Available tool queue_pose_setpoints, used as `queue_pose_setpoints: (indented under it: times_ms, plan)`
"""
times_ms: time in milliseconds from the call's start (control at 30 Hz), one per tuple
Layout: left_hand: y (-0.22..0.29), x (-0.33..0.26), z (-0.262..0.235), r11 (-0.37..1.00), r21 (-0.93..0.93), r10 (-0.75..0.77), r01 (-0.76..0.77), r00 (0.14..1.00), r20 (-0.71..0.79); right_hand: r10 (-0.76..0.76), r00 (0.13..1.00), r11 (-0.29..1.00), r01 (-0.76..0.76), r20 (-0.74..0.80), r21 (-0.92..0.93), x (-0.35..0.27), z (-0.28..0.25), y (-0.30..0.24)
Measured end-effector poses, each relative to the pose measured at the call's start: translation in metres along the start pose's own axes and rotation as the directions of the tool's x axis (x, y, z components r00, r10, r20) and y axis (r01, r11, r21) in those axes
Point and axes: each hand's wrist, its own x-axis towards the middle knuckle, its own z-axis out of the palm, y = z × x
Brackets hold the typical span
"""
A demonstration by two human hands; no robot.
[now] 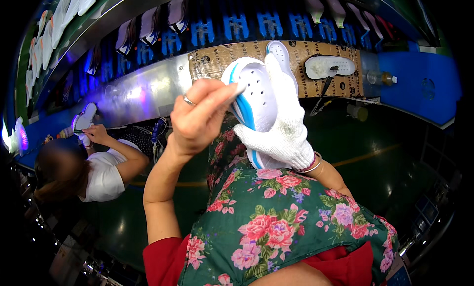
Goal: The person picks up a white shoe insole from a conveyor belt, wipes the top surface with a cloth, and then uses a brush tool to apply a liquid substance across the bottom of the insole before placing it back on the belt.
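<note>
A white shoe sole [259,78] with small holes and a blue stripe along its side is held up in front of me. My right hand [284,133], in a white knitted glove, is closed round it, with the thumb across the near part. My bare left hand [202,115], a ring on one finger, is pinched at the sole's blue-striped edge. Something small and whitish shows at its fingertips, too little to make out. Beyond the gloved fingers lies another white sole [277,50], partly hidden by them.
Cardboard [212,61] covers the bench ahead. On its right lie a white sole [345,64] and a dark-handled brush [326,83], with a clear bottle [377,78] beyond. Blue holders [236,26] line the rack behind. At left, a co-worker [106,172] handles a shoe [85,117].
</note>
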Motion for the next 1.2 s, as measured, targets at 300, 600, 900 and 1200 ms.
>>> queue_pose_setpoints:
  times_ms: [300, 600, 900, 1200]
  plan:
    - [0.004, -0.007, 0.004, 0.999, 0.010, 0.035, -0.035, 0.999, 0.036, 0.046, 0.999, 0.998, -0.046, 0.005, 0.036, -0.007, 0.002, 0.002]
    - [0.013, -0.019, 0.009, 0.997, -0.066, 0.039, -0.033, 0.995, 0.090, -0.035, 0.998, 0.999, 0.034, -0.047, -0.012, -0.010, 0.009, 0.010]
    - [0.010, -0.012, -0.011, 0.774, -0.540, -0.433, 0.331, 0.899, -0.069, 0.055, 0.998, 0.998, -0.055, -0.014, 0.033, -0.002, -0.002, 0.012]
    - [0.012, -0.014, 0.001, 0.352, -0.857, -0.689, 0.375, 0.724, 0.034, 0.054, 0.998, 0.995, -0.053, -0.012, 0.083, -0.004, -0.002, 0.011]
